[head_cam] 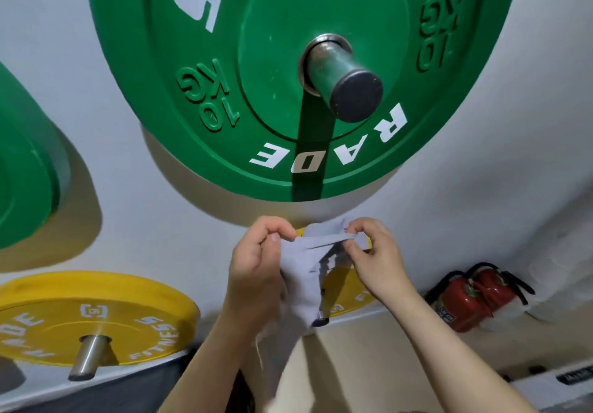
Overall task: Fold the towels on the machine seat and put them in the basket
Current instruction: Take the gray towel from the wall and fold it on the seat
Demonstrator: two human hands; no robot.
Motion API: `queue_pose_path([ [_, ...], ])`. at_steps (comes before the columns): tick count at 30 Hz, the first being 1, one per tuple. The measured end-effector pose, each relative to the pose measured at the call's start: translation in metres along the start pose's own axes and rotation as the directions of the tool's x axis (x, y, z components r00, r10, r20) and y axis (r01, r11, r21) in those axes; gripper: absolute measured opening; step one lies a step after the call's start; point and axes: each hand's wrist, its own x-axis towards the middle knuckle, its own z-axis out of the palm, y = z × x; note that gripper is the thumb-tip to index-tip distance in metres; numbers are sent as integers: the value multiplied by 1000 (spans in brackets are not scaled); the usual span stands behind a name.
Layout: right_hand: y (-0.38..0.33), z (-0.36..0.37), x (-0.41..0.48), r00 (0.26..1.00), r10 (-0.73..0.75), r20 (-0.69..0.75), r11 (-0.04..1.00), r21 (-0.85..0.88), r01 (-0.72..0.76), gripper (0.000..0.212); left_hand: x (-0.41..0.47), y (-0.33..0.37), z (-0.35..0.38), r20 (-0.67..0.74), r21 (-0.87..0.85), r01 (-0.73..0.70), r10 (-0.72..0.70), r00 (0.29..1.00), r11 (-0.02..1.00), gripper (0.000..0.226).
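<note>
Two bare forearms are showing, the left forearm [221, 348] coming in at the near middle and the right forearm [449, 348] at the near right. Both are running uncovered to the left hand [256, 261] and right hand [375, 255]; the left thumbnail [274, 238] is looking short and plain.

**Plates Along a White Wall**

The white wall [128, 220] was hung with weight plates. A large green plate [288, 75] marked 10 KG sat on a dark-capped peg [343, 82], with a second green plate [25, 172] at the left edge. Lower left, a yellow plate [80, 316] rode a steel peg [90, 356]. Two red fire extinguishers [475, 297] stood by the wall on the right.
</note>
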Motion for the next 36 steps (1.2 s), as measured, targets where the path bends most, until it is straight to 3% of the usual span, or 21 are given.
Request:
queue_pose_path([
  [2,-7,-30,-6,988,83,130,967,228,-111,12,3,23,3,91,-182,119,-104,990,976,23],
  [6,-23,-101,-29,993,56,108,960,269,-83,27,-1,60,13,370,-296,290,-171,913,910,6],
  [7,-29,-123,-39,996,57,71,954,292,-76,30,-5,68,17,469,-281,360,-200,860,890,19],
  [8,-35,-145,-49,997,64,38,951,299,-72,33,-9,76,22,571,-188,385,-219,791,903,29],
  [10,-46,-186,-72,996,77,51,952,294,-89,34,-22,86,35,667,237,150,-273,694,960,26],
  [11,-49,-206,-86,991,81,104,957,270,-106,33,-30,92,44,675,394,2,-291,678,919,18],
  [12,-51,-225,-102,980,91,176,969,211,-128,32,-42,99,55,674,448,-79,-279,684,890,24],
  [13,-50,-242,-118,961,116,250,980,130,-152,33,-55,108,66,671,419,-84,-246,699,904,35],
  [16,-34,-290,-179,885,257,389,966,-76,-247,53,-96,134,97,605,16,215,-181,775,976,39],
  [19,-11,-335,-261,885,327,333,945,-138,-297,39,-142,148,132,538,-261,333,-150,829,906,38],
  [21,7,-369,-328,869,418,265,906,-189,-378,31,-176,154,162,517,-333,361,-152,842,871,32],
  [24,27,-417,-433,844,517,144,854,-150,-498,31,-232,168,207,596,-250,325,-120,794,912,25],
  [26,29,-439,-491,835,549,36,836,-20,-549,44,-276,179,238,770,-120,246,-66,634,962,19],
  [28,28,-454,-536,830,555,-47,831,62,-552,63,-325,187,269,907,-8,110,-39,420,994,10],
  [31,28,-468,-588,818,545,-182,837,167,-520,42,-409,200,319,999,-29,-143,34,35,989,36],
  [33,33,-480,-617,807,523,-273,850,232,-473,38,-468,209,352,969,-135,-255,73,-237,958,49],
  [34,37,-488,-632,792,526,-311,849,253,-464,39,-496,211,370,939,-177,-239,91,-333,955,46],
  [36,48,-506,-662,744,553,-376,833,292,-471,36,-541,216,401,923,-161,-169,87,-375,972,19],
])
